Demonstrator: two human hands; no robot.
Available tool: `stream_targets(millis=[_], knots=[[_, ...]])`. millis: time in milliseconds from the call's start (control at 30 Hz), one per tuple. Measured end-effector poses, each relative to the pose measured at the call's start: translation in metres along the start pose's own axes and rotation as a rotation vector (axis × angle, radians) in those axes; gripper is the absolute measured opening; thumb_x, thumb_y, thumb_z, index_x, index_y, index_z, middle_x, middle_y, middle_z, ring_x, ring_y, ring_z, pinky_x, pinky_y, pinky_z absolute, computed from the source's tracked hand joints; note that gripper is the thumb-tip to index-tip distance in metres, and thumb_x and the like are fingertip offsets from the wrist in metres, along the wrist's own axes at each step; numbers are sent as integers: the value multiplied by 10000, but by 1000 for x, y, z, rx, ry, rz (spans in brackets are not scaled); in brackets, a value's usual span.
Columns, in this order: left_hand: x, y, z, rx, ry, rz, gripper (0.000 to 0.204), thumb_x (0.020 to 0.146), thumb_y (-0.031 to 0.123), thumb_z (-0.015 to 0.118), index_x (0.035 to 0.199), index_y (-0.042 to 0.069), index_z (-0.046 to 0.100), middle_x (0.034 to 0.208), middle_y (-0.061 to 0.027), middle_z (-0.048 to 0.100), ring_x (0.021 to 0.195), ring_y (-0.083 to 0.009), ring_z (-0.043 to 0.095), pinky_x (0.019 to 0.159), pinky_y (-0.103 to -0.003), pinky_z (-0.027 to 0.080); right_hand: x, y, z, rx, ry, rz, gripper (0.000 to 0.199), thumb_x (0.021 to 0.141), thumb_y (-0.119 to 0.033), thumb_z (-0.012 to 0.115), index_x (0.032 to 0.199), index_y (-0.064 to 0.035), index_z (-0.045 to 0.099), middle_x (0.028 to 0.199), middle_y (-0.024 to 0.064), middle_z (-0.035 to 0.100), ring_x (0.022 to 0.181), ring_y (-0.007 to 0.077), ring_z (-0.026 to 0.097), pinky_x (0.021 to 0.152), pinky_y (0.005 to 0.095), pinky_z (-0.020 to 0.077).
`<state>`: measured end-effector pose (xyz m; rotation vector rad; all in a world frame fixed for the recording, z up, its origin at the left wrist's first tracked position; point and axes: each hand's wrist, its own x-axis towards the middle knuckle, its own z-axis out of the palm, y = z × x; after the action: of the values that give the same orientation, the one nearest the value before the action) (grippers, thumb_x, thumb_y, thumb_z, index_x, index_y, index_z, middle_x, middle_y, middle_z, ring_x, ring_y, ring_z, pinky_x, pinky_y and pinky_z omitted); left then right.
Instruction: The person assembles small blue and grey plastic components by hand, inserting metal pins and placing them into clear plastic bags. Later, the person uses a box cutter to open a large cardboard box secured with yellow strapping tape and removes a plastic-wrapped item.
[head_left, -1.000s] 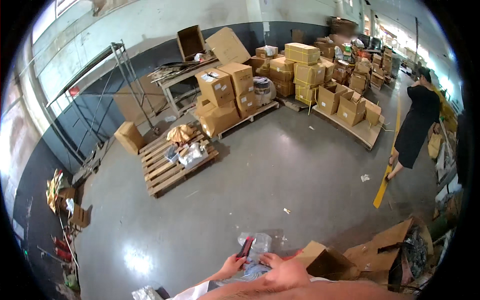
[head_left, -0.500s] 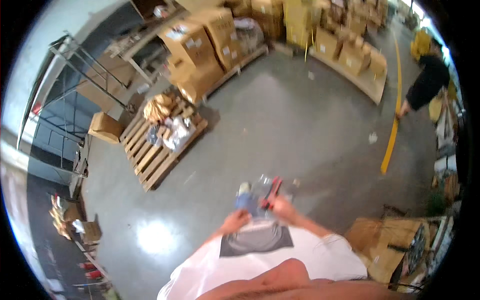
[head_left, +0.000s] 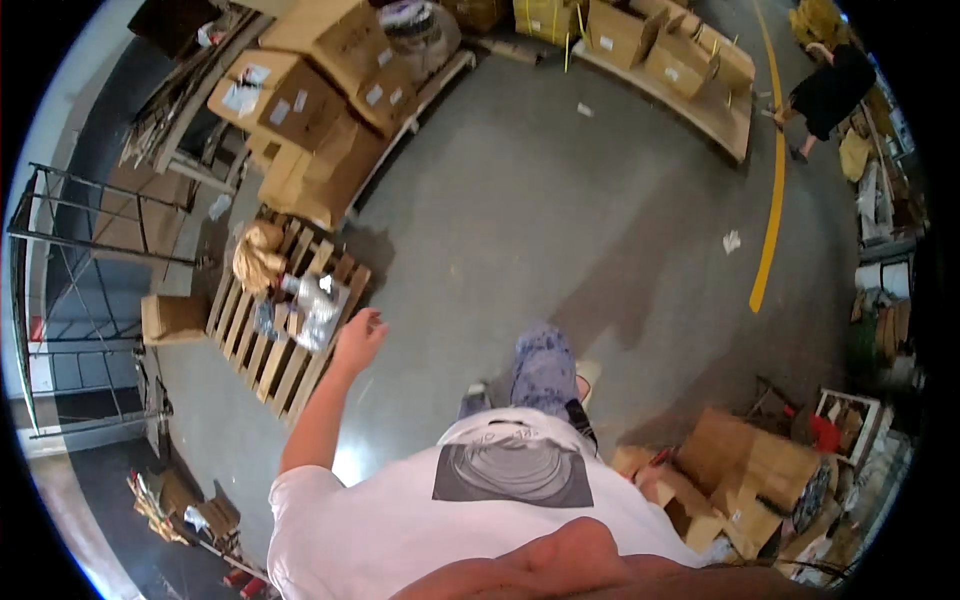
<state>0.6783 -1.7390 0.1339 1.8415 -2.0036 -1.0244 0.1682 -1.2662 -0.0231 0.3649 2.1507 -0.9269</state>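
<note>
In the head view, the pale, slatted wooden pallet (head_left: 299, 384) lies just left of the left hand (head_left: 361, 338), its long axis slanting away rightward. Shiny crumpled plastic (head_left: 316, 317) sits on it. That hand is empty, fingers loosely curled; the right hand cannot be made out.

Warehouse: stacked cartons (head_left: 320, 110), wooden pallet (head_left: 297, 375)

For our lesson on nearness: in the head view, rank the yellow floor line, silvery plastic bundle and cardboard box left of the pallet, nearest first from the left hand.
From the left hand:
1. Silvery plastic bundle, left, on the wooden pallet.
2. Cardboard box, farther left, past the pallet.
3. Yellow floor line, far right.
</note>
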Motion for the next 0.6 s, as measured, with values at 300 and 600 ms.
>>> stream_targets(millis=[300, 600], knots=[[199, 23, 211, -33, -392, -122, 431, 820, 351, 647, 1131, 59, 589, 983, -134, 665, 910, -280, 636, 823, -384, 495, 146, -238, 182, -132, -277, -168, 383, 931, -347, 536, 690, -52, 494, 572, 59, 519, 490, 155, 513, 455, 311, 418], [254, -32, 247, -392, -446, -862, 325, 835, 296, 620, 1046, 54, 663, 896, -102, 680, 771, -199, 626, 672, -348, 508, 147, -601, 341, -62, -533, -480, 183, 962, -257, 498, 967, -81, 447, 813, 43, 564, 640, 91, 536, 545, 225, 450]])
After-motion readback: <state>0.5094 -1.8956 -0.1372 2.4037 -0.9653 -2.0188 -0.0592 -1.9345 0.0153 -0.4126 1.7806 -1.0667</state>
